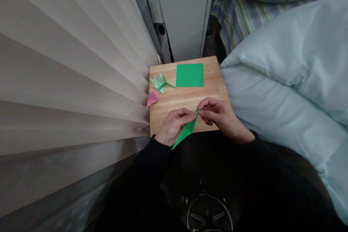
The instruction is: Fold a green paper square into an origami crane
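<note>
At the near edge of the small wooden table [176,99], head view, we've got one folded green paper [186,130] between both hands. Left hand [174,125]: thumb and fingers closed on it near the narrow upper end. Right hand [221,116]: thumb and index pinching the thin tip, other fingers curled. Paper slants, its lower point reaching past the table's front edge in our view (whether it touches the wood, we can't tell).

Far side of the top: flat green sheet [189,75]. Left of it, a pale green folded piece [156,81] overlaps a darker green, thin-armed one; just below, a pink folded piece [152,97] juts past the left edge.

Around us: pleated curtain [81,61] left, white cabinet [185,18] beyond, pale duvet [280,58] right.
</note>
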A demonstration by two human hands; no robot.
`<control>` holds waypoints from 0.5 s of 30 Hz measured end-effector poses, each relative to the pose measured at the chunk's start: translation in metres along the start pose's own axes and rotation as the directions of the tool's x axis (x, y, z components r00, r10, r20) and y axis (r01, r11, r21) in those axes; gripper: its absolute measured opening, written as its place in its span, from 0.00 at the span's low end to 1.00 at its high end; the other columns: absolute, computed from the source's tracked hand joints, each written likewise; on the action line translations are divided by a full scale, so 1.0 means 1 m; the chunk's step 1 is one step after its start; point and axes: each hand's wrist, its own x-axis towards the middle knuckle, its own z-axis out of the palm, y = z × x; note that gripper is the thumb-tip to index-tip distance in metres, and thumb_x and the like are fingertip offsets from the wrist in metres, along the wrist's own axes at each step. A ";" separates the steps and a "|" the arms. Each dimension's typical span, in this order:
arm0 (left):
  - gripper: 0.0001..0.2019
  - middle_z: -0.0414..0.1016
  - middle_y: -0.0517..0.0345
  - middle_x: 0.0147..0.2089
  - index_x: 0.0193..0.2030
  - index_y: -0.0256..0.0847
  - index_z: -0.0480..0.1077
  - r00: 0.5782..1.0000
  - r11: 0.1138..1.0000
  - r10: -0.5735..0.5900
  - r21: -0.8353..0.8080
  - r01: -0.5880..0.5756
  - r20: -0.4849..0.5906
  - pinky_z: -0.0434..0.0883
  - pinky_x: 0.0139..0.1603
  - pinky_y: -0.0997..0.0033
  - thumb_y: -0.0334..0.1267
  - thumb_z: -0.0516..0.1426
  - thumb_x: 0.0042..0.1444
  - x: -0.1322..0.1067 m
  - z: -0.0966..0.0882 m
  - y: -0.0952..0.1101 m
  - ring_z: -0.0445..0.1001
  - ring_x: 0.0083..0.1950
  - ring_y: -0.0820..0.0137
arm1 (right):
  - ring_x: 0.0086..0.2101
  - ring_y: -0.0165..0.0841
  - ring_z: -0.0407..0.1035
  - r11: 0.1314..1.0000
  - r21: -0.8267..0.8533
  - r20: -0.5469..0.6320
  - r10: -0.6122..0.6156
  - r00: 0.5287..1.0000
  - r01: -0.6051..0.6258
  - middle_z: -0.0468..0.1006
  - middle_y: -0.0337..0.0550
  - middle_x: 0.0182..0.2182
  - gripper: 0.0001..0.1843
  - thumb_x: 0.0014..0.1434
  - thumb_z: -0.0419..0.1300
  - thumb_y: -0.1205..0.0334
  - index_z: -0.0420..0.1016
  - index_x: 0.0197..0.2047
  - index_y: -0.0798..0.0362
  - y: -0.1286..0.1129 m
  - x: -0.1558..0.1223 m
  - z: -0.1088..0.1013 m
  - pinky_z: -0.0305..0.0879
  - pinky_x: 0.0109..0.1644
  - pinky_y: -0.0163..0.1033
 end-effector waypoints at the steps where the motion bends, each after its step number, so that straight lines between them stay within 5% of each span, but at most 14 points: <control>1: 0.15 0.72 0.62 0.24 0.27 0.37 0.77 0.999 0.999 0.047 0.024 -0.047 -0.013 0.60 0.29 0.74 0.43 0.75 0.40 0.000 0.001 -0.001 0.65 0.26 0.77 | 0.21 0.24 0.60 1.000 -0.015 -0.003 0.003 1.000 -0.003 0.70 0.31 0.22 0.18 0.51 0.75 0.52 0.74 0.35 0.52 0.000 0.000 -0.001 0.53 0.23 0.33; 6: 0.13 0.74 0.60 0.26 0.29 0.38 0.79 0.975 0.962 0.223 0.163 -0.217 -0.018 0.61 0.32 0.73 0.44 0.73 0.45 0.003 0.000 -0.007 0.66 0.27 0.76 | 0.20 0.24 0.58 0.996 -0.089 0.011 0.000 1.000 0.001 0.68 0.30 0.20 0.18 0.49 0.76 0.51 0.75 0.33 0.52 0.003 0.001 -0.003 0.53 0.23 0.33; 15: 0.13 0.77 0.58 0.29 0.30 0.38 0.80 0.957 0.913 0.288 0.292 -0.284 0.028 0.67 0.36 0.70 0.46 0.72 0.48 0.002 -0.001 -0.004 0.70 0.31 0.72 | 0.27 0.28 0.62 0.938 -0.319 -0.016 -0.151 0.988 0.138 0.73 0.37 0.26 0.16 0.54 0.73 0.50 0.76 0.32 0.53 0.000 -0.001 -0.004 0.59 0.30 0.36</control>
